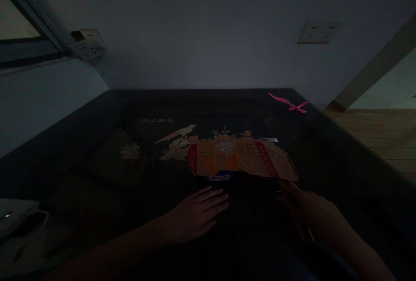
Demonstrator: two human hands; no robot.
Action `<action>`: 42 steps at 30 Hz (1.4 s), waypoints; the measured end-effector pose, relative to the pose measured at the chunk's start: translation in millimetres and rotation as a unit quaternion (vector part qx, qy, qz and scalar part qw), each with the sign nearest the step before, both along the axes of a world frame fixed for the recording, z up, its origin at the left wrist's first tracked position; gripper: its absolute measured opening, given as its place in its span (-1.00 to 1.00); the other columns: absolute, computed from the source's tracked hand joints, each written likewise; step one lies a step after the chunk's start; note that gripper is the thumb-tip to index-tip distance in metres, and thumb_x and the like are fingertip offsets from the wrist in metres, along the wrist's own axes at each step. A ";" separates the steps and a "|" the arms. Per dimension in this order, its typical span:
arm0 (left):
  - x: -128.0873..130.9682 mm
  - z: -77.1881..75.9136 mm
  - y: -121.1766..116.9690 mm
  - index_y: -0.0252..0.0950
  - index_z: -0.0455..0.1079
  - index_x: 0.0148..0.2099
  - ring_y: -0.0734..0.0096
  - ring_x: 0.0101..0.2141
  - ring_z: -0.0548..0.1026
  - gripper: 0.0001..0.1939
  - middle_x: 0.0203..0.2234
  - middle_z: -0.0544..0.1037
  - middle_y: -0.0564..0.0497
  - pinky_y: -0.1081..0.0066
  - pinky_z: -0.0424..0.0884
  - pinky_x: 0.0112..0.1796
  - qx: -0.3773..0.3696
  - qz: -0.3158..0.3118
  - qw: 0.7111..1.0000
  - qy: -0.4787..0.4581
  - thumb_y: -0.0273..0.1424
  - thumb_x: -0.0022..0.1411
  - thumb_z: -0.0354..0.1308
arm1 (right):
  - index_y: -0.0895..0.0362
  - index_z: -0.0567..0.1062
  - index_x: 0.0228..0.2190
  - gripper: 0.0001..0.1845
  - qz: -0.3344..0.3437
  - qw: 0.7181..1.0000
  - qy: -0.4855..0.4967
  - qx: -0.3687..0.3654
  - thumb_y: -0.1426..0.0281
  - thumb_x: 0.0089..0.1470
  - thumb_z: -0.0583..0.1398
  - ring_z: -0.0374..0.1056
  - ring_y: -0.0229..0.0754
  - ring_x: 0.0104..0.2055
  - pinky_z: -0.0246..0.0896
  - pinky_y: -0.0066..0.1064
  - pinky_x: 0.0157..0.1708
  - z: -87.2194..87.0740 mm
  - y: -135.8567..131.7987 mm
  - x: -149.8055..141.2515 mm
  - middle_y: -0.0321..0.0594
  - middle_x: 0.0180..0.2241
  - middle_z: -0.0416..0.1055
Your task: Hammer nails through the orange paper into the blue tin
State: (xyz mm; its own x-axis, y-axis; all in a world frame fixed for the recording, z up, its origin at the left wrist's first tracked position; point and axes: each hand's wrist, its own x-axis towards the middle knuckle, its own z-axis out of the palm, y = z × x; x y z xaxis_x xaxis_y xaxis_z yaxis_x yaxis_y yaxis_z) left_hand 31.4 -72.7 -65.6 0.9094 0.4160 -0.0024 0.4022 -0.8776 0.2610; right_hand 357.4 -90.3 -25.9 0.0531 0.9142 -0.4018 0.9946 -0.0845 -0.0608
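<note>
"Dark, glossy worktop below a pale wall, low light throughout. Which item occupies the centre?"

"Brown packaging, set crosswise on the worktop, forward of the left grip."

"Specify its appearance."

"Tan-brown face, densely covered with small dark spots. Two red bands cross it: one at the left end, one right of centre. Both carry pale lettering, too dim to read. Orange shapes mark the lower left portion. A shiny patch sits near the upper edge. The right end is uneven. A blue panel with a pale label shows directly below the lower edge; whether it belongs to the packaging cannot be determined."

"Report the state of each grip."

"Left: palm down, fingers extended and slightly parted, near the blue panel. Right grip: fingers at the lower right corner of the packaging, in deep shadow; cannot tell whether they are closed on it."

"And the surroundings?"

"Behind the packaging, a bird and flowers decorate the worktop. Pink ribbon, knotted, lies near the far right corner. Above it, a double socket is fixed to the wall."
</note>
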 end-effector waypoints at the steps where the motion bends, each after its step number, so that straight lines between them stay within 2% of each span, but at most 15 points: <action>1: 0.1 0.1 -0.2 -0.30 -0.05 0.35 0.23 0.30 0.01 -0.43 0.32 0.06 -0.03 0.13 0.04 0.25 0.002 -0.002 1.000 0.000 -0.42 0.35 -0.04 | 0.06 0.35 0.10 -0.55 -0.002 1.000 0.001 -0.002 0.24 0.26 -0.05 0.55 0.15 -0.30 0.29 -0.21 -0.46 0.4 0.3 0.0 -0.02 -0.30 0.62; 9: 0.6 -1.0 -0.7 -0.28 0.05 0.31 0.22 0.30 0.01 -0.49 0.29 0.14 -0.02 0.08 -0.02 0.26 0.013 -0.007 1.000 -0.022 -0.44 0.35 -0.06 | 0.07 0.34 0.11 -0.55 -0.001 1.000 0.007 -0.006 0.24 0.27 -0.06 0.54 0.14 -0.29 0.29 -0.22 -0.45 -2.0 0.3 0.5 -0.01 -0.29 0.61; 17: -0.7 0.6 -0.6 -0.24 -0.04 0.34 0.28 0.28 0.06 -0.44 0.27 0.18 -0.03 0.11 0.01 0.26 0.003 -0.005 0.998 -0.055 -0.47 0.34 -0.06 | 0.08 0.31 0.14 -0.53 0.003 1.000 0.001 -0.005 0.24 0.26 -0.05 0.54 0.16 -0.29 0.28 -0.21 -0.45 -1.3 0.8 0.4 0.00 -0.28 0.61; 20: -3.1 3.6 1.8 -0.24 -0.01 0.32 0.32 0.22 0.21 -0.47 0.21 0.29 -0.07 0.17 0.14 0.22 0.004 0.051 0.994 -0.092 -0.47 0.34 -0.06 | 0.10 0.31 0.13 -0.53 0.003 1.000 -0.001 -0.006 0.24 0.27 -0.06 0.54 0.15 -0.28 0.27 -0.23 -0.45 -0.8 0.6 0.3 0.01 -0.29 0.61; 23: -7.7 12.0 6.0 -0.23 0.19 0.20 0.37 0.05 0.40 -0.62 0.06 0.45 -0.06 0.30 0.34 0.07 -0.001 0.126 0.984 -0.125 -0.47 0.36 -0.08 | 0.09 0.31 0.13 -0.54 0.007 1.000 -0.002 -0.003 0.25 0.26 -0.04 0.55 0.14 -0.30 0.25 -0.25 -0.47 0.5 0.2 -0.3 -0.02 -0.30 0.61; 26: -14.0 24.4 8.7 -0.23 0.31 0.07 0.35 -0.06 0.47 -0.71 -0.01 0.48 -0.04 0.32 0.41 -0.06 -0.007 0.149 0.984 -0.095 -0.46 0.34 -0.05 | 0.09 0.30 0.13 -0.55 0.014 1.000 -0.001 0.004 0.27 0.26 -0.04 0.55 0.12 -0.33 0.24 -0.28 -0.49 2.4 -0.6 -1.4 -0.03 -0.32 0.61; 29: -20.3 35.0 7.7 -0.23 0.35 -0.02 0.32 -0.16 0.50 -0.78 -0.09 0.50 -0.02 0.34 0.42 -0.17 -0.022 0.166 0.986 -0.009 -0.45 0.29 0.03 | 0.11 0.30 0.13 -0.54 0.019 1.000 0.000 0.011 0.27 0.27 -0.05 0.55 0.12 -0.33 0.23 -0.29 -0.49 3.4 -1.6 -1.9 -0.01 -0.33 0.61; 32: -23.9 41.0 3.9 -0.24 0.36 -0.13 0.33 -0.25 0.50 -0.86 -0.23 0.51 0.02 0.39 0.38 -0.26 -0.042 0.165 0.983 0.060 -0.40 0.24 0.13 | 0.15 0.31 0.13 -0.53 0.018 1.000 -0.001 0.015 0.26 0.26 -0.04 0.54 0.14 -0.31 0.24 -0.27 -0.48 2.8 -2.1 -1.5 0.03 -0.32 0.61; 34: -23.7 42.9 1.4 -0.25 0.35 -0.17 0.32 -0.26 0.49 -0.86 -0.26 0.50 0.03 0.40 0.36 -0.28 -0.052 0.162 0.982 0.079 -0.39 0.20 0.19 | 0.14 0.32 0.12 -0.54 0.017 1.000 0.000 0.016 0.26 0.26 -0.04 0.54 0.13 -0.32 0.25 -0.27 -0.48 2.2 -1.8 -1.2 0.03 -0.32 0.61; 38: -19.5 41.0 -1.6 -0.27 0.33 -0.25 0.31 -0.28 0.49 -0.91 -0.30 0.50 0.02 0.39 0.34 -0.28 -0.037 0.145 0.983 0.107 -0.48 0.18 0.18 | 0.11 0.36 0.09 -0.56 0.013 1.000 0.000 0.017 0.26 0.26 -0.03 0.55 0.12 -0.34 0.25 -0.29 -0.51 1.5 -0.8 -0.7 0.01 -0.32 0.61; 42: -16.8 26.6 -4.0 -0.30 0.35 -0.29 0.26 -0.30 0.51 -0.97 -0.37 0.51 -0.03 0.33 0.35 -0.28 0.032 0.134 0.982 0.128 -0.52 0.19 0.13 | 0.14 0.34 0.11 -0.53 0.015 1.000 0.001 0.022 0.25 0.26 -0.03 0.55 0.14 -0.33 0.27 -0.26 -0.49 0.0 -1.1 0.2 0.02 -0.33 0.61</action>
